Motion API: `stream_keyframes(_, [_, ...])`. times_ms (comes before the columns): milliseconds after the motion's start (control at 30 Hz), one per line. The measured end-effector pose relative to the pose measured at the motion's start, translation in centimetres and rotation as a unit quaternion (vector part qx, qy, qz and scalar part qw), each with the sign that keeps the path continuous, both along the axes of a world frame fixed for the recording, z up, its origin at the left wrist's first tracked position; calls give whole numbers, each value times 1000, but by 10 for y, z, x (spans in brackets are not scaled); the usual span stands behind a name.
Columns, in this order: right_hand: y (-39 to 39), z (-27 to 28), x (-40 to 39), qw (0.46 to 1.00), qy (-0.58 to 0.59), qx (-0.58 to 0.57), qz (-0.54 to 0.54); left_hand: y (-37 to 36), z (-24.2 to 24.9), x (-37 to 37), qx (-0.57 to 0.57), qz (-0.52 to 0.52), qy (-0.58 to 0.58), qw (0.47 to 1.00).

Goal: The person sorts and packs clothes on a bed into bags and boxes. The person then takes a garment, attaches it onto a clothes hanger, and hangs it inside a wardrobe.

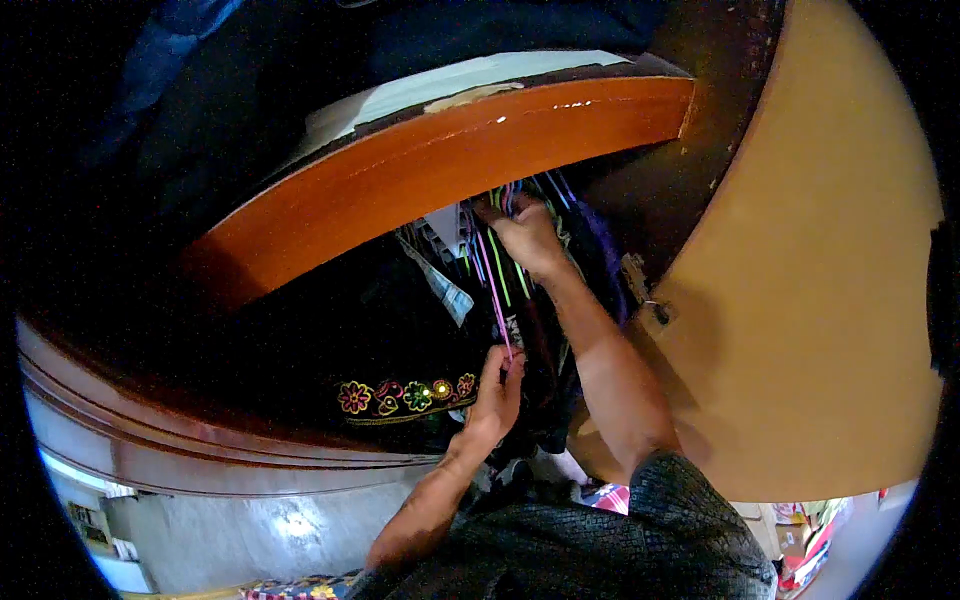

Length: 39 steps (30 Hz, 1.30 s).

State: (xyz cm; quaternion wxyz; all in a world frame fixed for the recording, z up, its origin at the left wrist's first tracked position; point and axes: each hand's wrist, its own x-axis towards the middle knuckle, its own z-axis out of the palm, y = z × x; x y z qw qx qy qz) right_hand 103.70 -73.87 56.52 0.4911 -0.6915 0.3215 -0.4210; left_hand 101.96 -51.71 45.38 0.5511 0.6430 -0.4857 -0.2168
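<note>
Both hands, left [497, 392] and right [527, 232], pinch a pink hanger [493, 285] running near-vertical.

Clothes [420, 330] hang inside a wardrobe, below its shelf [440, 160]. The right hand [528, 235] reaches up among the hangers [495, 265] just under the shelf; the left hand [495, 395] sits lower, at a garment's edge. The wardrobe door [830, 280] stands to the right.

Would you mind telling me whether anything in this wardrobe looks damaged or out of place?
The pale top face of the wooden shelf has a peeled patch near its front edge. The hanging clothes and both hands look ordinary.
</note>
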Motion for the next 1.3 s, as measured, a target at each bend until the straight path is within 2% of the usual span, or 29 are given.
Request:
stream_keyframes(133, [-3,-7,-5,1000,-13,27,-6,5,0,3,47,9,-8,999])
stream_keyframes(200, [5,2,-12,994,-105,-9,34,7,-5,6,-19,2,-26,999])
stream_keyframes(233, [9,7,-11,994,-101,32,25,9,-6,7,-16,7,-24,1000])
stream_keyframes(333, [-7,-11,-2,991,-123,50,28,11,2,7,7,40,-36,999])
stream_keyframes(467, [5,4,-12,997,-61,38,4,11,-2,5,32,37,-29,998])
stream_keyframes(533, [-3,-7,-12,998,-52,16,3,10,-7,5,33,31,-18,999])
stream_keyframes(633, [6,5,-19,998,-52,10,17,4,-9,6,1,15,13,1000])
stream_keyframes(667, [11,11,-19,997,-60,28,32,3,-3,6,-46,10,-32,998])
stream_keyframes(700, [8,3,-11,992,-127,-3,29,2,1,6,-94,6,-77,993])
stream_keyframes(800, [7,-2,-9,997,-80,20,7,-10,-8,4,-91,38,-76,992])
stream_keyframes(867, [8,-1,-9,993,-118,-24,5,-12,-8,3,-77,38,-63,994])
stream_keyframes(933, [10,5,-16,999,-32,-2,21,-10,-5,4,-63,39,-51,996])
stream_keyframes(1033, [2,-1,-13,999,15,29,6,-3,1,4,-90,46,-152,983])
stream_keyframes(1100, [3,-6,-12,1000,-13,24,16,1,13,0,-213,29,-51,975])
stream_keyframes(1133, [3,-5,-12,999,-43,15,26,1,25,0,-214,31,-53,975])
stream_keyframes(1200, [-4,-12,-7,999,-24,2,21,0,52,6,-75,61,-41,994])
stream_keyframes(1233, [-8,-18,-6,1000,-3,-9,12,-10,54,9,-77,68,1,995])
stream_keyframes(1300, [7,7,-17,1000,7,4,18,-11,48,12,-50,62,-13,997])
